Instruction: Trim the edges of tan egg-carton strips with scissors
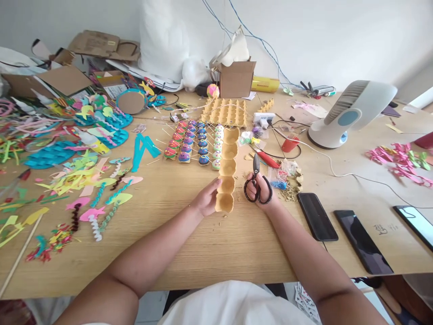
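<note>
My left hand (pixel 207 198) grips the near left side of a yellow egg carton strip (pixel 228 168), whose open cups face up. Closed around black-handled scissors (pixel 256 168) is my right hand (pixel 260 192), just right of the strip, with the blades pointing away from me. Beyond my left hand stand painted carton strips in red (pixel 176 140), purple (pixel 188 142), blue (pixel 203 143) and white-green (pixel 218 146). A larger yellow egg tray (pixel 225 112) lies behind them.
Colourful paper cutouts (pixel 72 174) and blue painted carton pieces (pixel 50 155) cover the left. Carton scraps (pixel 293 187), a red cup (pixel 290 143), a white fan (pixel 348 115) and a black phone (pixel 318 216) are on the right. A cardboard box (pixel 237 79) stands behind.
</note>
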`<state>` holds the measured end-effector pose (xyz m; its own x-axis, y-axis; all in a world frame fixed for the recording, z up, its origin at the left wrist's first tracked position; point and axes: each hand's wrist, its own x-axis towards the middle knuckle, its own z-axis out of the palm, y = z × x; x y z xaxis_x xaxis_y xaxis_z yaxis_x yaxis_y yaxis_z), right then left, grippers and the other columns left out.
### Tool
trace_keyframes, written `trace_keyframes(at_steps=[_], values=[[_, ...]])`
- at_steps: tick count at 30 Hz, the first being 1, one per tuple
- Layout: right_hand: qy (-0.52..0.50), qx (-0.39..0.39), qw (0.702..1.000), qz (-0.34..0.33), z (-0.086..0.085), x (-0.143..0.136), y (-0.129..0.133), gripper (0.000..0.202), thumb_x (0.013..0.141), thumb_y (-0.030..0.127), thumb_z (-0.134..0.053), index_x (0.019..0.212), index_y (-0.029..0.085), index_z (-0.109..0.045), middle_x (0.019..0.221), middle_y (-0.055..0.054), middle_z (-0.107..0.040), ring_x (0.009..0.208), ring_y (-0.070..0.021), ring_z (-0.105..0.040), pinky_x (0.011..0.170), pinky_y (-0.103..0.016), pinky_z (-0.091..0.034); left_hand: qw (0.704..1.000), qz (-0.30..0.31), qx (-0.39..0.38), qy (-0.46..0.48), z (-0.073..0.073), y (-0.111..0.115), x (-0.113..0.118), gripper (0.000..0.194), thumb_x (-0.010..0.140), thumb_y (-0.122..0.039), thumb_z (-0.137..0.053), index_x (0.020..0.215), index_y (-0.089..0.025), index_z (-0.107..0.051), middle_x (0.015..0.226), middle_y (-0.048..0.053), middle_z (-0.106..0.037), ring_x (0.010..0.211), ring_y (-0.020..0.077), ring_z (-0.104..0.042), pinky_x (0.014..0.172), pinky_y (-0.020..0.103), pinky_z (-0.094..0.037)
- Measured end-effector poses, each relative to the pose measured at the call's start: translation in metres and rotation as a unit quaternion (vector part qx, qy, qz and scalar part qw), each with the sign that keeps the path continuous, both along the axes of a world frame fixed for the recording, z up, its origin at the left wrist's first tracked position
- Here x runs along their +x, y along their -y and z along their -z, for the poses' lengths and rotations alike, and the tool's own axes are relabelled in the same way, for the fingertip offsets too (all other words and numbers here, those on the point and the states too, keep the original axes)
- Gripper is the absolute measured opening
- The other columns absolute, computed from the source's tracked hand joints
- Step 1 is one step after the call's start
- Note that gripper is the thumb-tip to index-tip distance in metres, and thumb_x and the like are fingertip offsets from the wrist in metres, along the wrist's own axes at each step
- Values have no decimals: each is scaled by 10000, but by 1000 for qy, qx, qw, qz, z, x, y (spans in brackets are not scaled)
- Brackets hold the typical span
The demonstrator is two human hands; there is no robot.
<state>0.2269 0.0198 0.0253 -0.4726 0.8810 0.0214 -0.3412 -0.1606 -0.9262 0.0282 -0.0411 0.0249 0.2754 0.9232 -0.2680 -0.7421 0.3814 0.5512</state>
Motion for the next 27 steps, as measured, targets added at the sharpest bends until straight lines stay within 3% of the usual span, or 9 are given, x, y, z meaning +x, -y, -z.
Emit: trace_keyframes(at_steps=[6, 9, 11, 16, 23, 27], values=[[90, 68, 987, 116, -1, -2, 4, 405, 831, 558, -754, 1014, 263, -546, 622, 83, -512, 513, -113, -481, 494, -258, -389, 999, -11, 33, -10, -3, 1, 3, 384, 815, -369, -804, 1136, -198, -680, 996, 30, -751, 786, 134, -703, 710, 239, -569], [177, 138, 964, 145, -2, 1, 3, 480, 754, 461, -839, 1103, 261, -578, 765, 46, -595, 683, -134, -571, 641, -284, -456, 999, -14, 40, -16, -4, 2, 3, 410, 805, -403, -807, 1129, -187, -679, 1032, 39, -749, 815, 136, -706, 713, 237, -567], [231, 188, 941, 164, -1, 3, 3, 447, 772, 451, -820, 1107, 254, -598, 849, 19, -628, 774, -149, -600, 722, -304, -473, 999, -20, 47, -16, -5, 3, 4, 413, 790, -418, -817, 1102, -186, -678, 996, 27, -743, 802, 132, -699, 697, 233, -562], [362, 267, 881, 143, -2, 7, 5, 373, 847, 474, -739, 1115, 245, -616, 800, 14, -621, 690, -148, -554, 649, -292, -428, 992, -74, 89, -50, -8, 3, 9, 345, 781, -374, -808, 1041, -204, -658, 901, -1, -725, 749, 128, -678, 667, 237, -526], [495, 320, 800, 113, -16, 11, 9, 356, 835, 507, -729, 1045, 233, -642, 742, -6, -639, 641, -164, -539, 592, -281, -349, 971, -159, 134, -118, -6, 0, 15, 444, 707, -418, -885, 1033, -225, -654, 890, -21, -718, 717, 107, -646, 671, 237, -475], [511, 326, 791, 86, -26, 15, 9, 326, 833, 488, -712, 1022, 232, -641, 715, 3, -622, 627, -165, -532, 583, -277, -336, 963, -178, 150, -138, -6, -1, 16, 407, 707, -418, -886, 992, -229, -665, 847, -34, -699, 708, 98, -632, 664, 228, -473]])
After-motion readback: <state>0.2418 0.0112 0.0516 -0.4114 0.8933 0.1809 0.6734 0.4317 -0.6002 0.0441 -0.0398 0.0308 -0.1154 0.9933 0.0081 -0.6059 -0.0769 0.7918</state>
